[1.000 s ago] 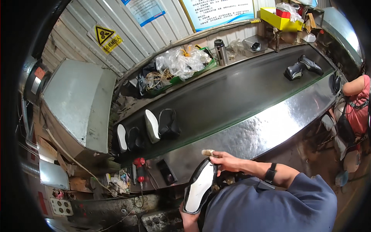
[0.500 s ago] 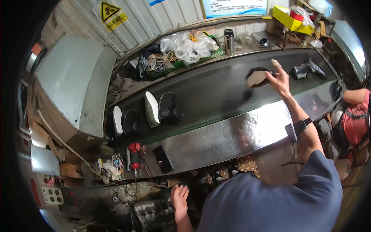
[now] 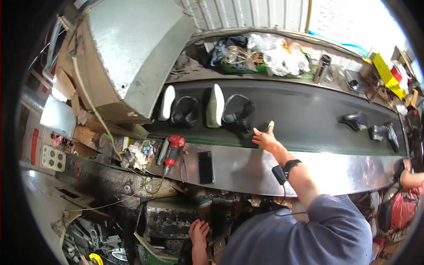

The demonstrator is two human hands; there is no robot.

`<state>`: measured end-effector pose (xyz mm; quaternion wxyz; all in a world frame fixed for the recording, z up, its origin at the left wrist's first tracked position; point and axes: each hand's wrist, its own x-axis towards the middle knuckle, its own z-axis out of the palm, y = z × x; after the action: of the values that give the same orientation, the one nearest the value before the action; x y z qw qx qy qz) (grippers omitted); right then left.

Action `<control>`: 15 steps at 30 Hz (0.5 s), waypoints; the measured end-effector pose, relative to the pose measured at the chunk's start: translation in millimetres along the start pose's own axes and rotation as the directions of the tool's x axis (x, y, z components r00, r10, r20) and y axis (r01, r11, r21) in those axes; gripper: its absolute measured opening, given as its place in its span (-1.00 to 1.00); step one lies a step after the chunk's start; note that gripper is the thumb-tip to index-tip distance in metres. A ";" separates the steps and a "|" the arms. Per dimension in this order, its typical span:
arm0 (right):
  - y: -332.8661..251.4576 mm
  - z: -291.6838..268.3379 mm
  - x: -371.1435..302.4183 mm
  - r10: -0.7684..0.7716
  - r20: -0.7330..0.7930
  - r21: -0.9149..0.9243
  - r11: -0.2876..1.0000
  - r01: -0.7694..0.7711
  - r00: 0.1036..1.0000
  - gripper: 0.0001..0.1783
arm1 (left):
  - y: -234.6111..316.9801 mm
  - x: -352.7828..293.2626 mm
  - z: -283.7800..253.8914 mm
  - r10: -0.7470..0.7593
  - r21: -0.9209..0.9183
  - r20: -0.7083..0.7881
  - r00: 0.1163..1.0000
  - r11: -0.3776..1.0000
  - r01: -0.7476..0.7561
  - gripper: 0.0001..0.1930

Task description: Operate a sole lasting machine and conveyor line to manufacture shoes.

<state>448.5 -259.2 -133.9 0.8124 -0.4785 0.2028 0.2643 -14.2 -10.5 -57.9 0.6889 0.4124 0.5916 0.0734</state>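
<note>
My right hand [image 3: 266, 138] reaches over the dark conveyor belt [image 3: 300, 110] with its fingers apart and nothing in them; a pale cover sits on one fingertip. Nearest to it is a black shoe upper [image 3: 239, 112] beside a white-topped sole [image 3: 215, 107]. Further left stand another white-topped sole [image 3: 167, 103] and a second black upper [image 3: 184, 112]. Two dark shoes lie at the belt's right, one black shoe [image 3: 355, 120] and one heeled shoe [image 3: 385, 136]. My left hand [image 3: 198, 232] hangs low by a dark machine, fingers loosely spread, holding nothing.
A metal ledge [image 3: 251, 170] along the near side bears a black phone [image 3: 206, 167] and a red power tool [image 3: 173, 150]. A large metal hood [image 3: 132, 48] stands at the left. Plastic bags [image 3: 278, 53] and a flask [image 3: 322, 68] line the back. Another person's arm [image 3: 411, 180] shows at right.
My right hand has let go of a dark shoe, which lies on the belt at right, and has moved left towards the soles and uppers. The view has turned left.
</note>
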 end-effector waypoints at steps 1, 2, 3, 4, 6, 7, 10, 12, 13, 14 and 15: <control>4.8 17.2 14.2 0.052 -0.027 0.091 0.995 -0.049 0.998 0.39 | 9.9 0.4 11.3 0.067 0.068 0.010 0.998 0.995 -0.068 -0.56; 1.9 27.3 28.0 0.025 -0.135 0.152 0.988 -0.004 0.991 0.35 | 17.3 5.6 26.0 0.078 0.060 0.006 0.997 0.995 -0.078 -0.56; 0.5 38.6 34.8 -0.045 -0.258 0.044 0.997 0.058 0.965 0.24 | 19.5 7.7 32.0 0.139 0.095 0.069 0.988 0.985 -0.145 -0.57; -4.8 46.1 34.3 -0.098 -0.236 0.066 0.991 0.116 0.967 0.16 | 20.5 4.1 30.9 0.186 0.129 0.132 0.974 0.971 -0.203 -0.59; -20.9 50.3 13.4 -0.155 -0.169 0.043 0.985 0.165 0.973 0.04 | 24.3 2.4 29.2 0.179 0.143 0.095 0.979 0.971 -0.191 -0.59; -44.1 51.6 -6.1 -0.169 -0.121 -0.002 0.986 0.170 0.978 -0.01 | 26.0 4.7 32.9 0.186 0.150 0.087 0.979 0.969 -0.197 -0.60; -95.2 22.7 -82.3 -0.161 -0.043 0.118 0.979 0.165 0.986 -0.30 | 29.8 50.5 50.1 0.313 0.233 0.239 0.919 0.901 -0.367 -0.53; -95.5 -31.6 -104.0 -0.027 0.130 0.144 0.990 0.008 0.991 -0.37 | 40.9 82.9 90.5 0.388 0.298 0.359 0.849 0.815 -0.498 -0.47; -85.7 -46.0 -122.1 -0.086 0.110 0.150 0.986 0.069 0.990 -0.35 | 59.9 88.9 122.6 0.377 0.235 0.451 0.809 0.824 -0.515 -0.48; -78.9 -56.5 -145.8 -0.071 0.068 0.116 0.991 0.063 0.995 -0.32 | 80.6 91.9 155.8 0.329 0.241 0.527 0.784 0.827 -0.508 -0.48; -64.0 -60.2 -165.7 -0.106 0.081 0.124 0.988 0.095 0.991 -0.28 | 94.6 106.9 180.3 0.309 0.242 0.564 0.766 0.824 -0.512 -0.47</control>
<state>354.9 -377.2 -22.2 0.8601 -0.4264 0.1584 0.2308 211.1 27.1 -83.9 0.6900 0.6643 0.2872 -0.0010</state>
